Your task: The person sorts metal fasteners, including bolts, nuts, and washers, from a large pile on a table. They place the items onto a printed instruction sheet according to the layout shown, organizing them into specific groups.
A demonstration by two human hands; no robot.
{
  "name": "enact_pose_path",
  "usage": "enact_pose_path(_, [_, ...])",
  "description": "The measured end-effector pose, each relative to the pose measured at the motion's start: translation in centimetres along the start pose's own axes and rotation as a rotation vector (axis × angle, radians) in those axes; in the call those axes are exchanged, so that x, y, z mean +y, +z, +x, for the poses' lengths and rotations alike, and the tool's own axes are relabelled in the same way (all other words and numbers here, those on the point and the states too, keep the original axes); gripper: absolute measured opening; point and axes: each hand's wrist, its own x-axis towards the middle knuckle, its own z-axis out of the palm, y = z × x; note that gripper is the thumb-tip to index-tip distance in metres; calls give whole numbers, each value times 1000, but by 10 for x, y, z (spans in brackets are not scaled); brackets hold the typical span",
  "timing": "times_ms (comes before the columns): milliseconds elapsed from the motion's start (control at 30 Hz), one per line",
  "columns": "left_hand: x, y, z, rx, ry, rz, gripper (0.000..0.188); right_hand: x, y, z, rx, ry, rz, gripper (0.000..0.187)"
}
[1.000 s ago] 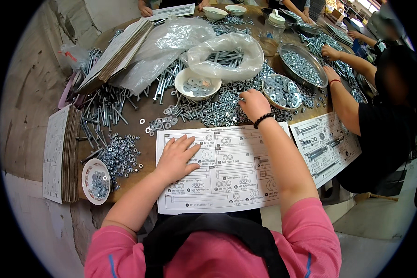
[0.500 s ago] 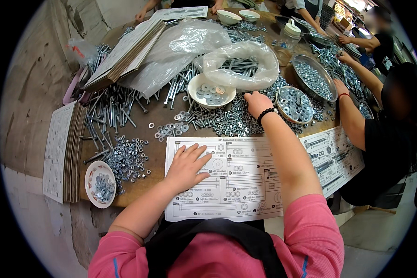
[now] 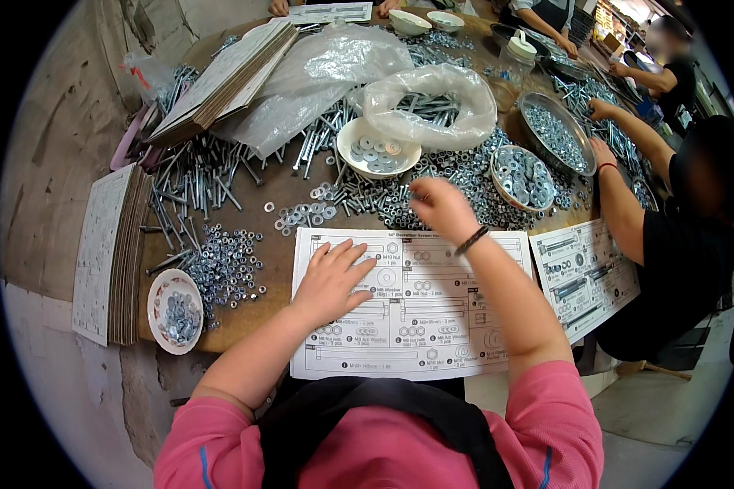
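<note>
My left hand lies flat with spread fingers on a white printed sheet showing drawings of bolts, nuts and washers. Over the sheet's far edge hovers my right hand, fingers curled together and a little blurred. Whatever they pinch, if anything, is too small to make out. Just beyond it spreads a pile of small metal nuts. A white bowl of large washers stands behind the pile. To the right of that hand is a round bowl full of washers. Loose flat washers lie beyond my left hand.
At left stand a patterned bowl of small metal parts, a heap of nuts and stacked cardboard sheets. Long bolts, a plastic bag and a metal tray lie farther back. A co-worker's arm reaches in at right.
My right hand has lifted off the nut pile and drawn back toward me over the sheet. My left hand stays flat on the sheet. The view has shifted slightly.
</note>
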Motion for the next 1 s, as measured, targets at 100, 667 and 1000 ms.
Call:
enact_pose_path(100, [-1,0,-1,0,6,-7,51,-24,21,-23,-190,43,128,24])
enact_pose_path(667, [-2,-2,26,82,-91,-254,48,-29,-4,-74,-60,173,69,23])
enact_pose_path(1000, [14,18,68,163,-29,-153,14,-47,-20,-176,-248,45,-181,17])
